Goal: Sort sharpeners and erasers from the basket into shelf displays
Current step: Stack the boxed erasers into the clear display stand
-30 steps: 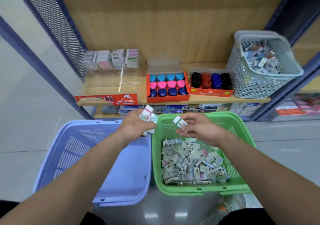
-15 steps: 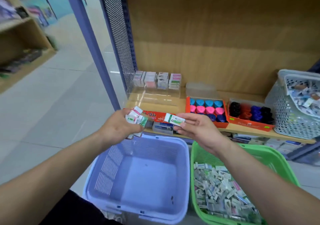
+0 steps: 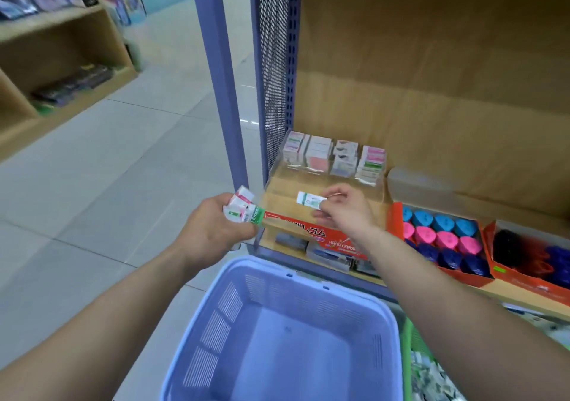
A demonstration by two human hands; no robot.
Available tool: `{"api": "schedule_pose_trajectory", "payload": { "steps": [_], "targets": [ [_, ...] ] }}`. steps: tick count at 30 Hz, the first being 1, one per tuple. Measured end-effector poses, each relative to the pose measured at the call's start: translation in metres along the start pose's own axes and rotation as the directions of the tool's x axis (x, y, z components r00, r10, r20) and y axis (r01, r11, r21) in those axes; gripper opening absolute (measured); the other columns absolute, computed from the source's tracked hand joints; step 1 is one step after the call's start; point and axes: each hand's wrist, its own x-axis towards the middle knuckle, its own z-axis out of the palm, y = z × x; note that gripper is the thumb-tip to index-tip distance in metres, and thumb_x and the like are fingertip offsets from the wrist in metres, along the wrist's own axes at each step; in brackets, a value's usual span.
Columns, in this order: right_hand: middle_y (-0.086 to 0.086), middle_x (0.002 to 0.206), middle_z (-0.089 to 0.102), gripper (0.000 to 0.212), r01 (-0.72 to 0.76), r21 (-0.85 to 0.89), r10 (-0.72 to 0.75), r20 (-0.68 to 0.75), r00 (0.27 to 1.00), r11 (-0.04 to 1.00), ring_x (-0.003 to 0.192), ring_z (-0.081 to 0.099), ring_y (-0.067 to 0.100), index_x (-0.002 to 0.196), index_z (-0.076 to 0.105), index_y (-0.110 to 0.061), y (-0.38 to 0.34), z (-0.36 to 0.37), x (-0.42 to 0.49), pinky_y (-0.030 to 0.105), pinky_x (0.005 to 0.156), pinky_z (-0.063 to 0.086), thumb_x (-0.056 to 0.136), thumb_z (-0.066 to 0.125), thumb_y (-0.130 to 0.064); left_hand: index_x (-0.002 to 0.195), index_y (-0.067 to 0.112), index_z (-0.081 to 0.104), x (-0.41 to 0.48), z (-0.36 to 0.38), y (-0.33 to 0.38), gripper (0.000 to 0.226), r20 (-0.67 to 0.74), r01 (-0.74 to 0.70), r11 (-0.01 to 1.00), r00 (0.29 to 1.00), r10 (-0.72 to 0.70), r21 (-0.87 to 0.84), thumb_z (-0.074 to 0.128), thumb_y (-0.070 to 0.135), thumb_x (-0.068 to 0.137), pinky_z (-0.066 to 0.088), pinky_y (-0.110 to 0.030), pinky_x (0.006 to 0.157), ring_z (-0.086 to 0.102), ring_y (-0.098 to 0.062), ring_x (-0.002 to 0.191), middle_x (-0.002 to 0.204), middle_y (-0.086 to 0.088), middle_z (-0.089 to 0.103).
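**One eraser at a time**

My right hand pinches one eraser by its end, flat over the tray's front edge, ready to slot in. My left hand clutches the spare erasers beside the tray's front-left corner, close for feeding.

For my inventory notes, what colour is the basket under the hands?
Lavender-blue basket, seen best in the head view.

- green basket: only a sliver shows at the lower right corner, and its contents are a blur.
- stack of erasers: the left grip hides their lower ends, so the count is unclear.
- single eraser, pinched in the right grip: its print is too small to read.
- orange box of dark sharpeners: cut off by the right edge and smeared.
- purple basket: its near end is cut off by the bottom edge.
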Motion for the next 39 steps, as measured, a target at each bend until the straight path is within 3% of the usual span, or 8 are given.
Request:
{"api": "schedule_pose_trajectory", "payload": {
  "steps": [5, 11, 18, 22, 24, 29, 35, 39],
  "targets": [
    [0.003, 0.086, 0.072, 0.018, 0.144, -0.210, -0.165, -0.086, 0.982, 0.967, 0.062, 0.065, 0.014, 0.085, 0.065, -0.023, -0.017, 0.037, 0.082, 0.022, 0.051, 0.046, 0.085, 0.072, -0.006, 0.092, 0.021, 0.069, 0.024, -0.006, -0.007, 0.020, -0.032, 0.025, 0.999, 0.999, -0.025, 0.025, 0.080, 0.012, 0.077, 0.058, -0.042, 0.073, 0.070, -0.026, 0.075, 0.079, -0.004, 0.076],
    [-0.015, 0.075, 0.062, 0.008, 0.271, -0.553, -0.288, 0.059, 0.956, 0.788, 0.071, 0.058, 0.001, 0.088, 0.068, -0.023, -0.009, 0.064, 0.135, 0.017, 0.064, 0.044, 0.090, 0.070, -0.015, 0.089, 0.021, 0.067, 0.037, -0.005, -0.020, 0.019, -0.005, 0.085, 0.995, 0.996, -0.085, 0.050, 0.078, 0.011, 0.077, 0.055, -0.035, 0.068, 0.060, -0.014, 0.060, 0.076, -0.001, 0.075],
    [-0.008, 0.106, 0.070, 0.018, 0.385, -0.751, -0.245, 0.299, 0.922, 0.536, 0.099, 0.063, 0.013, 0.110, 0.074, -0.022, -0.002, 0.066, 0.157, 0.036, 0.093, 0.053, 0.098, 0.060, -0.022, 0.089, 0.022, 0.067, 0.042, -0.005, -0.023, 0.019, 0.000, 0.108, 0.994, 0.994, -0.108, 0.035, 0.077, 0.011, 0.077, 0.053, -0.029, 0.063, 0.057, -0.009, 0.054, 0.077, -0.001, 0.075],
    [-0.008, 0.086, 0.063, 0.027, 0.433, -0.818, -0.135, 0.414, 0.900, 0.378, 0.085, 0.061, 0.018, 0.088, 0.073, -0.020, -0.008, 0.066, 0.160, 0.036, 0.078, 0.051, 0.099, 0.048, -0.020, 0.089, 0.023, 0.067, 0.042, -0.005, -0.024, 0.019, 0.001, 0.119, 0.992, 0.993, -0.120, 0.038, 0.078, 0.012, 0.078, 0.053, -0.029, 0.063, 0.058, -0.008, 0.055, 0.077, 0.000, 0.076],
    [-0.007, 0.085, 0.067, 0.030, 0.431, -0.810, -0.097, 0.430, 0.898, 0.398, 0.082, 0.061, 0.017, 0.079, 0.070, -0.018, -0.007, 0.061, 0.164, 0.035, 0.075, 0.050, 0.098, 0.047, -0.022, 0.089, 0.023, 0.067, 0.043, -0.005, -0.024, 0.019, -0.004, 0.123, 0.992, 0.992, -0.123, 0.035, 0.078, 0.012, 0.078, 0.053, -0.028, 0.063, 0.058, -0.007, 0.054, 0.078, 0.001, 0.076],
    [-0.016, 0.113, 0.066, 0.033, 0.421, -0.615, -0.197, 0.399, 0.896, 0.666, 0.105, 0.061, 0.005, 0.125, 0.066, -0.026, 0.000, 0.053, 0.161, 0.030, 0.097, 0.047, 0.096, 0.057, -0.015, 0.091, 0.023, 0.067, 0.044, -0.005, -0.025, 0.020, -0.003, 0.131, 0.991, 0.991, -0.131, 0.021, 0.079, 0.013, 0.078, 0.054, -0.028, 0.063, 0.059, -0.008, 0.056, 0.079, 0.001, 0.076],
    [-0.013, 0.125, 0.066, 0.051, 0.494, -0.769, -0.141, 0.482, 0.865, 0.404, 0.117, 0.060, 0.012, 0.139, 0.056, -0.033, 0.002, 0.053, 0.158, 0.038, 0.100, 0.051, 0.088, 0.062, -0.028, 0.091, 0.022, 0.067, 0.046, -0.004, -0.026, 0.019, 0.003, 0.127, 0.992, 0.992, -0.127, 0.004, 0.079, 0.011, 0.079, 0.052, -0.021, 0.058, 0.059, -0.008, 0.057, 0.080, -0.001, 0.076],
    [-0.008, 0.135, 0.063, 0.054, 0.476, -0.766, -0.136, 0.467, 0.874, 0.432, 0.122, 0.059, 0.018, 0.141, 0.056, -0.029, 0.003, 0.055, 0.157, 0.043, 0.104, 0.049, 0.088, 0.064, -0.039, 0.092, 0.023, 0.066, 0.048, -0.003, -0.028, 0.020, 0.007, 0.122, 0.992, 0.992, -0.123, 0.015, 0.079, 0.013, 0.079, 0.055, -0.030, 0.067, 0.062, -0.013, 0.063, 0.081, 0.000, 0.076]
  ]
}}
